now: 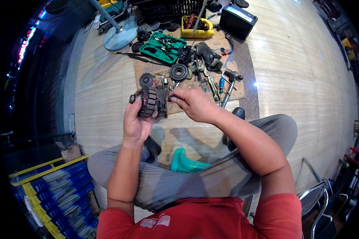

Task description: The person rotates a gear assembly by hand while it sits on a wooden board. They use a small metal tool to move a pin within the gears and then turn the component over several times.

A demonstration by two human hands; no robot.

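My left hand (136,119) is wrapped round a dark, greasy rotor (148,102) with a slotted rim and a stub of shaft on its left side. To its right, my right hand (189,102) is closed in a pinch. A small dark piece shows at its fingertips, too little of it to name. Just beyond the hands lie a pulley-like wheel (146,80) and a black ring-shaped part (178,72). A metal socket tool (165,85) lies between the rotor and the right hand.
Stained cardboard (238,89) carries a hammer (229,85), a blue-handled screwdriver (221,82) and a green tool case (159,47). Behind stand a cut yellow container (197,33), a black battery (238,21) and a round pale stand base (121,38). A green stool (182,161) shows below.
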